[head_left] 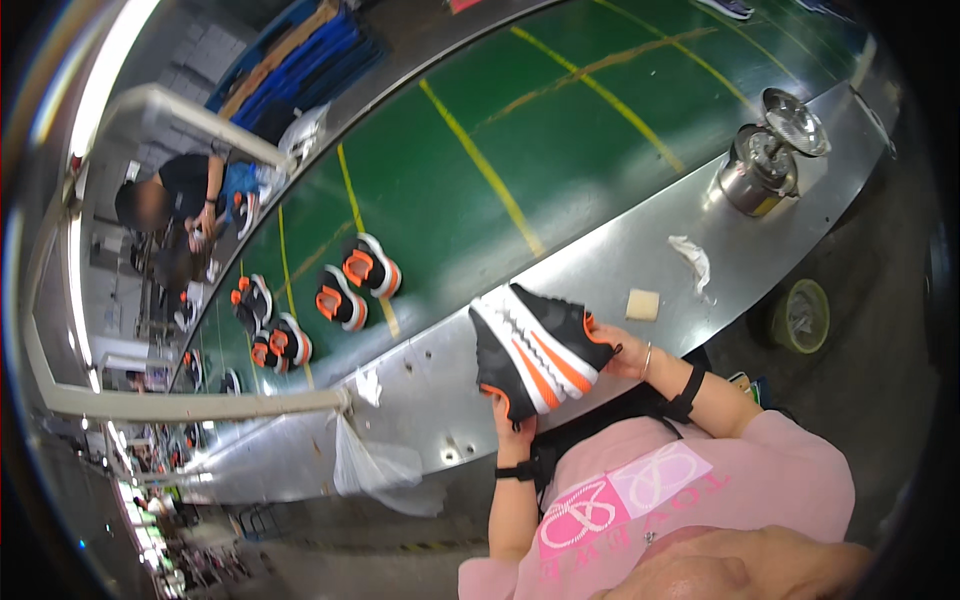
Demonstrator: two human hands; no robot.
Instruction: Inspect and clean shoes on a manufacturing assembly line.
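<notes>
My two hands hold a pair of black sneakers with white-and-orange soles, sole against sole, above the metal ledge. My left hand is closed on the heel of the left sneaker, by its orange collar. My right hand grips the heel end of the right sneaker in the same way. Both toes point away from me. Just right of the pair, a cream square pad lies on the metal ledge. Beyond it is a crumpled white tissue.
A metal pump can with a round dish top stands on the ledge at right. Several sneakers sit on the green belt. A clear plastic bag hangs at left; a green bin stands right. A co-worker handles a shoe across the belt.
</notes>
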